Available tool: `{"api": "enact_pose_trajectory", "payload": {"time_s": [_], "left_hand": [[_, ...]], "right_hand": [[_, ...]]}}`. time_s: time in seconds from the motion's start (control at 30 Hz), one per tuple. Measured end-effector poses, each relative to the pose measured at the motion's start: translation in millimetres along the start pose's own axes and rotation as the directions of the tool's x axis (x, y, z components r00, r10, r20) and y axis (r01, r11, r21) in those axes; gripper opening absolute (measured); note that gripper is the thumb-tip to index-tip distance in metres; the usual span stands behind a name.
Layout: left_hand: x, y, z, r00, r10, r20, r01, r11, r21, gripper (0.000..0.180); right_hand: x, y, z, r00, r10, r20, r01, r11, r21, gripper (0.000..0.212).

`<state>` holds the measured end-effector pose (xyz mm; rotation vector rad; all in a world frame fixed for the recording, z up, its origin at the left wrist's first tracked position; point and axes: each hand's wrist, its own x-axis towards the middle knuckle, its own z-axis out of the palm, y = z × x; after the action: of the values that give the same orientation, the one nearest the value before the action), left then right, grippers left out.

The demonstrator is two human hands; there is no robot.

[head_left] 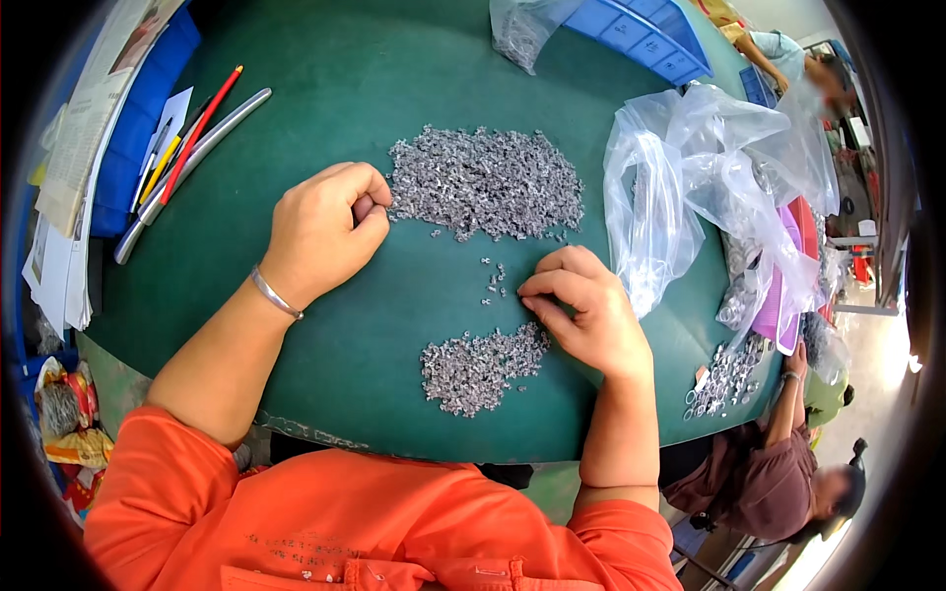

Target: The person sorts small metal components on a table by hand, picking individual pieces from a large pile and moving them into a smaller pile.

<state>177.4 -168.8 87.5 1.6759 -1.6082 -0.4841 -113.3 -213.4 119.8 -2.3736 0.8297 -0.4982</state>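
A large heap of small grey metal parts (488, 182) lies on the green table, and a smaller heap of similar parts (478, 369) lies nearer to me. A few loose parts (492, 281) are scattered between the two. My left hand (330, 231), with a silver bangle at its wrist, is at the left edge of the large heap. Its thumb and fingers are curled together, and anything between them is too small to make out. Beside the loose parts, my right hand (589, 313) has its fingers bent and pinched. Whatever its fingertips may hold does not show.
Clear plastic bags (655, 197) lie along the right side. A blue bin (641, 34) stands at the back. To the left are a red pen (202, 133), a curved grey bar (192, 172) and another blue bin (148, 108). A co-worker (759, 473) sits at right beside metal rings (729, 379).
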Motion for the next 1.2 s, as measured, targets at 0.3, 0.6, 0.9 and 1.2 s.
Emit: {"api": "enact_pose_trajectory", "payload": {"time_s": [0.3,0.6,0.9,1.2], "left_hand": [[0,0,0,1.000,-0.004,0.005,0.004,1.000,-0.002,0.006],[1,2,0,1.000,-0.004,0.005,0.004,1.000,0.012,0.006],[1,2,0,1.000,-0.002,-0.006,0.002,1.000,0.002,0.007],[0,-1,2,1.000,-0.014,-0.003,0.014,1.000,0.007,0.007]], "right_hand": [[-1,1,0,0.993,0.080,-0.090,-0.073,0.994,0.077,0.014],[4,-4,7,0.999,-0.043,-0.019,0.045,0.990,0.133,0.014],[3,-5,11,0.997,-0.040,-0.061,0.047,0.993,0.109,0.016],[4,3,18,0.991,-0.038,-0.128,0.040,0.999,0.007,0.015]]}}
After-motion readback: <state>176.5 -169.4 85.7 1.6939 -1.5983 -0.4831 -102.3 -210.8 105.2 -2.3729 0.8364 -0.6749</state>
